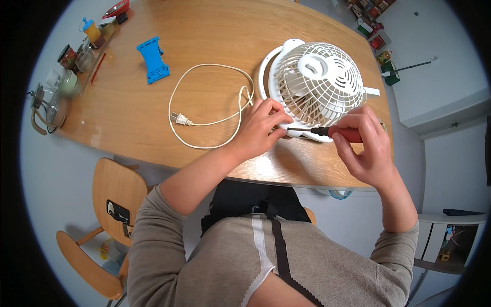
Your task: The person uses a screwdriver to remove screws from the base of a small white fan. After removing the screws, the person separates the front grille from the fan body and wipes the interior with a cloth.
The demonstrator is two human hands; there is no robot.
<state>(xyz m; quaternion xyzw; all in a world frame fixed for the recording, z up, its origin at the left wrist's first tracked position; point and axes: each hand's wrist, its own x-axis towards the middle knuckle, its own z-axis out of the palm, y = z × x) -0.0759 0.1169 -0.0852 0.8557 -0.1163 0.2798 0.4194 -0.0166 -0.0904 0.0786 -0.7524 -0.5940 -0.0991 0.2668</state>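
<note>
A white fan (327, 77) with a round grille lies on the wooden table, its base toward me. My right hand (364, 146) is closed around the red and black handle of a screwdriver (321, 131). The shaft points left, and its tip meets the near edge of the fan's white base, close to my left fingertips. My left hand (262, 128) rests at that edge, thumb and fingers closed about the spot by the tip. What they pinch is too small to make out. From the fan, a white power cord (176, 92) loops left and ends in a two-prong plug (180, 118).
A blue plastic holder (153, 60) lies on the wooden table (215, 30) left of the cord. Jars, a yellow bottle (92, 31) and a red pencil (98, 68) line the far left edge. A wooden chair (115, 179) stands at the left, with a phone (118, 211) on its seat.
</note>
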